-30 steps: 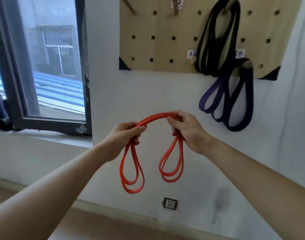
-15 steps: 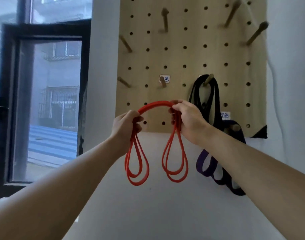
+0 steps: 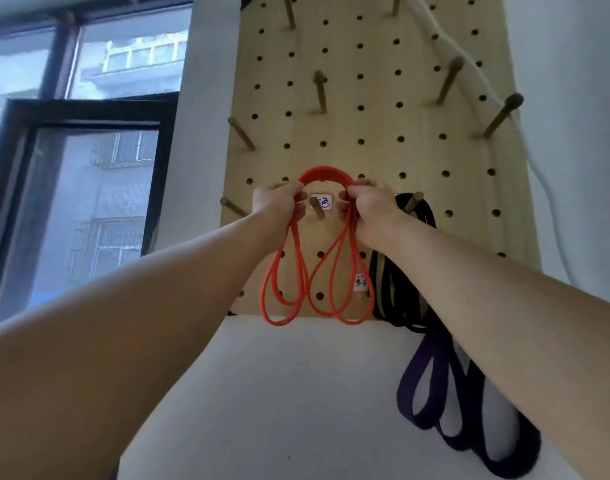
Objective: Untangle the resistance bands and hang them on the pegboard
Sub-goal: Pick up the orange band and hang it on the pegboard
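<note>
**Lifting the red band over its labelled peg**

We are holding the red band (image 3: 326, 174) up against the lower part of the pegboard (image 3: 366, 133), folded into several strands. Our left hand (image 3: 279, 202) is gripping one side of the bundle and our right hand (image 3: 373, 206) is gripping the other. The hands are apart, with a short arch of band rising between them and loops dangling below each. The arch is sitting just above the labelled peg (image 3: 318, 212), which is showing in the gap between the hands.

We are judging the band to be light, soft and stretchy. It is drooping freely under its own weight, so it is likely to slip or spring out of a loose hold. Gripping all the strands together close to the top of the fold, as we are doing, looks the safest hold, since it is keeping the arch open enough to drop over the peg.

Half a second ago the arch was below the labelled peg, and now it is standing above it. A second ago we were holding it well below the board, in front of bare wall. To the right, the black band (image 3: 400, 271) and purple band (image 3: 421, 393) are hanging as before.
</note>
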